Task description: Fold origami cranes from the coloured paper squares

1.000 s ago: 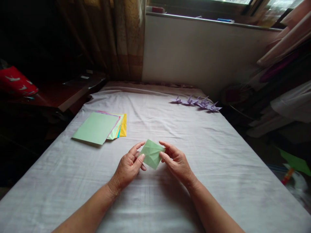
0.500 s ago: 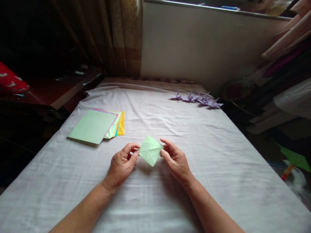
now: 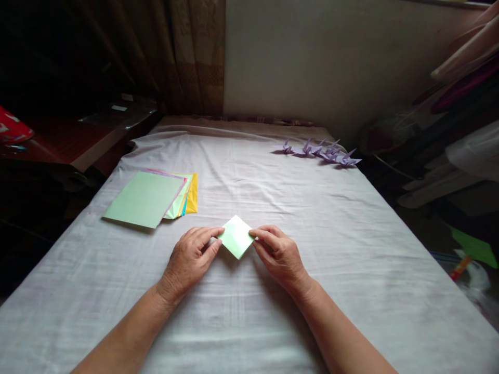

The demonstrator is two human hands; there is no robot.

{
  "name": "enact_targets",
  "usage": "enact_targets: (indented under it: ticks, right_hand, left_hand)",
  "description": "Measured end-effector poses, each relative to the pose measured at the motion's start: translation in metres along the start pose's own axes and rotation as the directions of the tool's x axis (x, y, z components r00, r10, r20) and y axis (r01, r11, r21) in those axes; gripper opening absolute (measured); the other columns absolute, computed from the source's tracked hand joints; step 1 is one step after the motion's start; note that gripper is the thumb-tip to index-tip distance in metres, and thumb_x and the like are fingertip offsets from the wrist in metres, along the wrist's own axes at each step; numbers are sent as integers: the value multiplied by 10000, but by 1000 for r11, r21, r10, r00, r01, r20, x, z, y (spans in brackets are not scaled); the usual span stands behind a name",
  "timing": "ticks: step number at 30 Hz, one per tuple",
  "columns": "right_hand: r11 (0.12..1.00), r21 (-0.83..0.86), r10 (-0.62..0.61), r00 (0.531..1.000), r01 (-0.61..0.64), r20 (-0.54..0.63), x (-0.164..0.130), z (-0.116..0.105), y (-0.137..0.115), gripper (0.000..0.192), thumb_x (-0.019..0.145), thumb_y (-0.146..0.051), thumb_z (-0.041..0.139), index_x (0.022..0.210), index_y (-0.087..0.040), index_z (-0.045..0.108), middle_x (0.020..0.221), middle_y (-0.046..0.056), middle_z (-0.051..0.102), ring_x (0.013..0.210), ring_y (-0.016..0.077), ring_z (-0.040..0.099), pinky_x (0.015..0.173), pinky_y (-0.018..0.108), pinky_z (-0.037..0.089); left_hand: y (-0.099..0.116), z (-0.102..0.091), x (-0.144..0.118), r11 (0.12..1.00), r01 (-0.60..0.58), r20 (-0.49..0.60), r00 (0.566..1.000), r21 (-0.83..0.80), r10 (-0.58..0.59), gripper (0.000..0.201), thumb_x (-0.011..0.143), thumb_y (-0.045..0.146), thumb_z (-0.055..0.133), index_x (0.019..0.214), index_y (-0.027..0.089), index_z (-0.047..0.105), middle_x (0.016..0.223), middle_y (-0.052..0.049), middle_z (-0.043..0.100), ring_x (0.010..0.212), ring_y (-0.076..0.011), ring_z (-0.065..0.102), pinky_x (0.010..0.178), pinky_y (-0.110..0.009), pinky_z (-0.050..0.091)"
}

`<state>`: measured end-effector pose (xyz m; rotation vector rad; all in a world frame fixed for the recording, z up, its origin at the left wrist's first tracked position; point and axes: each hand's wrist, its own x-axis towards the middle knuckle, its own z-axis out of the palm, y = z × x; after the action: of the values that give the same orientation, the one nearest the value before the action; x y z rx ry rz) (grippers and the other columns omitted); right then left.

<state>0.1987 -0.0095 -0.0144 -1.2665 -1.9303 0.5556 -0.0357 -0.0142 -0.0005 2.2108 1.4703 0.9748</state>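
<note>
A small light-green square of folded origami paper (image 3: pixel 236 238) is held cornerwise between my two hands, low over the white cloth (image 3: pixel 249 317). My left hand (image 3: pixel 192 258) pinches its left corner between thumb and fingers. At the opposite corner, my right hand (image 3: pixel 281 255) grips the paper the same way. The paper's upper face looks bright and smooth, with one point facing me and one facing away.
Left of my hands lies a stack of coloured paper (image 3: pixel 142 200), pale green on top, with yellow and blue edges showing. Several purple paper cranes (image 3: pixel 329 152) stand at the far right. A dark side table (image 3: pixel 78 140) adjoins the left edge. Clothes (image 3: pixel 471 150) hang at the right.
The green paper has tilted and now shows a smooth bright face instead of visible creases. My fingers have closed further over its corners. The camera view has dipped slightly.
</note>
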Motion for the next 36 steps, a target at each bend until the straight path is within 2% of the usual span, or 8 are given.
enact_targets:
  ticks: [7,10,13,19,22,26,32,36]
  right_hand:
    - [980,-179,-77,996,84,49,0,-2,1,249,915,-204,528,1072,-267,711,959,58,704,850,179,649,760,298,519]
    - [962,-254,-89,994,104,70,0,-2,1,244,900,-185,553,1052,-278,719,946,51,704,843,179,640,773,303,502]
    - [942,-313,-101,991,123,85,0,-2,0,241,884,-167,575,1031,-284,726,934,47,700,833,182,628,771,306,481]
    - [915,-371,-131,987,158,98,0,-1,-3,215,886,-166,573,1002,-266,725,907,49,693,809,183,608,744,299,451]
    - [917,-370,-119,988,147,98,1,-2,-5,202,890,-184,568,996,-257,724,906,51,687,804,182,602,748,301,447]
    - [931,-342,-98,989,131,110,1,-4,-9,212,864,-172,568,1009,-229,712,954,70,674,847,203,602,770,328,451]
    - [957,-251,-124,987,147,106,0,-4,-11,184,849,-233,617,1014,-227,698,1088,85,646,978,224,593,872,369,435]
    - [959,-239,-137,986,155,92,-1,0,-5,125,882,-281,615,958,-248,709,1090,75,650,1004,220,597,881,373,428]
  left_hand:
    - [-9,0,-2,999,-29,50,998,41,27,299,900,391,616,1157,250,675,1050,-53,725,982,-218,640,896,-387,498]
    - [-8,-2,-2,990,-54,42,998,128,49,288,907,385,604,1164,276,673,1199,-64,664,1105,-245,591,974,-438,457]
    - [-3,-3,-2,971,-125,45,992,205,119,277,913,366,593,1168,294,672,1310,-73,598,1197,-274,540,1001,-469,423]
    - [8,-3,-3,936,-280,114,959,215,260,197,923,346,586,1071,310,711,1161,-37,692,1131,-248,578,975,-428,399]
    - [10,-2,-2,915,-334,116,942,225,315,195,947,337,556,1042,285,718,1043,-30,726,989,-207,626,925,-390,418]
    - [10,-2,0,879,-394,139,919,267,370,219,981,291,497,1010,243,709,994,-28,741,861,-175,648,858,-354,436]
    - [11,-2,0,884,-388,161,920,259,357,204,984,256,490,935,206,681,938,-12,743,813,-171,650,842,-345,426]
    - [14,0,0,921,-317,147,946,224,290,176,966,244,504,919,198,667,942,-24,732,863,-189,641,839,-346,433]
